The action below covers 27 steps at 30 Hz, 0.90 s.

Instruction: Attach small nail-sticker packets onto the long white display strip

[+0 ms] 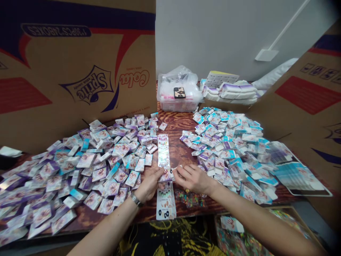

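My left hand (153,180), with a watch on the wrist, grips a small printed cardboard box (165,174) by its left side. At the box's right end, the fingers of my right hand (190,177) are bent and pressed together at the flap; whatever lies inside them is hidden. Under the box runs a long printed sticker strip (163,151), its near part (166,202) showing below my hands. Small packets of colourful pieces (190,198) lie on the table just below my right hand.
Piles of similar boxes cover the table left (101,167) and right (229,149). Large cartons (80,64) stand on both sides. A plastic tub (178,103) with a phone (179,92) on it sits behind. An open box of colourful packets (250,238) is below the table's right edge.
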{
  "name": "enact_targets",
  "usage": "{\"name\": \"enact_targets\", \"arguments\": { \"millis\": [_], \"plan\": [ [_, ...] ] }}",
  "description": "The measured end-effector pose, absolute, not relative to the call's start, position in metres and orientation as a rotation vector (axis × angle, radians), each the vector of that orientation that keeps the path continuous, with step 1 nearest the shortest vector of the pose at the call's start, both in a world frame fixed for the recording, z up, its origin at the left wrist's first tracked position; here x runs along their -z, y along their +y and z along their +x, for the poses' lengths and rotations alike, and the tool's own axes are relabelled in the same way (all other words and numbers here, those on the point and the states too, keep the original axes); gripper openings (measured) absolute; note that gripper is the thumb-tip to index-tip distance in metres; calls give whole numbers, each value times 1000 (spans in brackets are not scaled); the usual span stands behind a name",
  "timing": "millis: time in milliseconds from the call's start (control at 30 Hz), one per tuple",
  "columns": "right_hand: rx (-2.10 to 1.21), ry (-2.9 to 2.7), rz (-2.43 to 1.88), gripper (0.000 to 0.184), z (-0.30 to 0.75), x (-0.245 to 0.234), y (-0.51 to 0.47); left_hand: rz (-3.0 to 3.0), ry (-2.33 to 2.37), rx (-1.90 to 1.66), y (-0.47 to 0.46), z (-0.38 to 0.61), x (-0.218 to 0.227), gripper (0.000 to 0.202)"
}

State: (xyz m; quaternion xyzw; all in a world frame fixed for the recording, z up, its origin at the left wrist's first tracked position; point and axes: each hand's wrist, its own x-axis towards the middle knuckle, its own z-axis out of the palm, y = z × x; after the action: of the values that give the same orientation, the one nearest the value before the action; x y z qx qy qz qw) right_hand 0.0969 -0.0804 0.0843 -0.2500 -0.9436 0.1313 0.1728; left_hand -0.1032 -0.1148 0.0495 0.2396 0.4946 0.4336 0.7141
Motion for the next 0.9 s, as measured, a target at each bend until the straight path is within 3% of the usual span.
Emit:
{"name": "enact_targets", "arguments": {
  "millis": [267,433,600,700,833,900],
  "plan": [
    [-416,-2625,-765,34,82,-90,-91,702,1210,-1019,-122,-100,-44,36],
    [-790,-2268,-970,18,73,-91,-96,809,1248,-1067,-126,-102,-39,37],
    [-826,-1990,-1259,12,65,-73,-102,894,1246,-1071,-132,-102,-36,40],
    [-845,-1920,-1328,17,63,-63,-105,1248,1351,-1037,-137,-106,-33,41],
    [-844,-1880,-1285,17,61,-61,-108,1899,1450,-882,-144,-111,-27,60],
    [-780,-1922,-1197,16,60,-64,-110,2061,1509,-794,-145,-112,-24,53]
  ]
}}
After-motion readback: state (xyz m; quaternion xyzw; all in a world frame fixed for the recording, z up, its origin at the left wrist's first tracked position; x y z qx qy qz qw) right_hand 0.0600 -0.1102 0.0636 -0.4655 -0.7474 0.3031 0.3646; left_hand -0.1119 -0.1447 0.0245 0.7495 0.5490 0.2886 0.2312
